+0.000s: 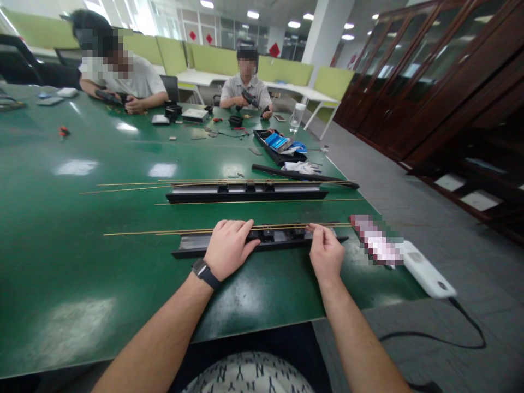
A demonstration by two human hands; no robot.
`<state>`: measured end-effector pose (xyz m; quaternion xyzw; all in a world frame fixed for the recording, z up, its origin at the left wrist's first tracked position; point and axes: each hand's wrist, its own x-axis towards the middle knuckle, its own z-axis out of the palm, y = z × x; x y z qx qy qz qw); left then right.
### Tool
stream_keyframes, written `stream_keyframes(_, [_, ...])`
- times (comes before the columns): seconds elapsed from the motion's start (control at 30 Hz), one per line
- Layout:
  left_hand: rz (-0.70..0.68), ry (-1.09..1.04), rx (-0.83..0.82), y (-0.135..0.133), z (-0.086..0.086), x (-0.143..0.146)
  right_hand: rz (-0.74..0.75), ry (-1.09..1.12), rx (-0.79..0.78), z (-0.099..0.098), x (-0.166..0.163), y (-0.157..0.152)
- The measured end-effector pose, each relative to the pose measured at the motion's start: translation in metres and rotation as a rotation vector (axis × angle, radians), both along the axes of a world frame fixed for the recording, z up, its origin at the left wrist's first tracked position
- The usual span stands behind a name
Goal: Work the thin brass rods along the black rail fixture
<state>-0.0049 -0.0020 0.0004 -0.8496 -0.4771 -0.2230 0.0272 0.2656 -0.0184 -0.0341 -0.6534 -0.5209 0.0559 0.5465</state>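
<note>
A long black rail [192,244] lies across the green table [82,262] close to me, with thin brass rods [164,231] running along its far side. My left hand [227,246], with a dark watch on the wrist, rests palm down on the middle of the rail, fingers curled over its far edge. My right hand [325,250] is at the rail's right part and pinches the brass rods between thumb and fingers.
A second black rail [245,192] with more brass rods lies farther back. A long black bar [305,176], a black tray of blue items [278,143] and a water bottle [297,117] are beyond. A white device [426,270] with a cable overhangs the right edge. Two people work at the far side.
</note>
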Motion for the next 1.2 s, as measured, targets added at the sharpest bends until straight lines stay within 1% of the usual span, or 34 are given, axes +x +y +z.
stream_keyframes(0.1, [0.004,0.008,-0.002,-0.0002,0.0000,0.0002,0.007,-0.003,-0.009,-0.0010,0.0011,0.0005])
stream_keyframes(0.33, [0.005,0.018,-0.006,-0.0003,0.0011,0.0003,0.080,-0.049,-0.011,0.0014,-0.0023,-0.0012])
stream_keyframes(0.5, [0.007,0.011,-0.001,-0.0002,0.0010,0.0003,0.019,-0.023,0.016,0.0041,-0.0031,-0.0016])
stream_keyframes(0.63, [0.004,0.014,-0.005,-0.0005,0.0005,0.0000,-0.021,-0.014,0.006,0.0038,-0.0009,-0.0006])
stream_keyframes(0.73, [0.004,0.014,-0.004,-0.0004,0.0004,-0.0002,-0.012,-0.025,-0.009,0.0029,-0.0002,-0.0005])
stream_keyframes(0.93, [0.000,0.001,0.000,0.0004,-0.0002,-0.0004,0.071,-0.053,-0.010,0.0029,-0.0030,-0.0014])
stream_keyframes(1.2, [0.001,0.012,-0.009,-0.0002,0.0007,-0.0002,-0.006,0.013,0.012,0.0006,-0.0004,0.0007])
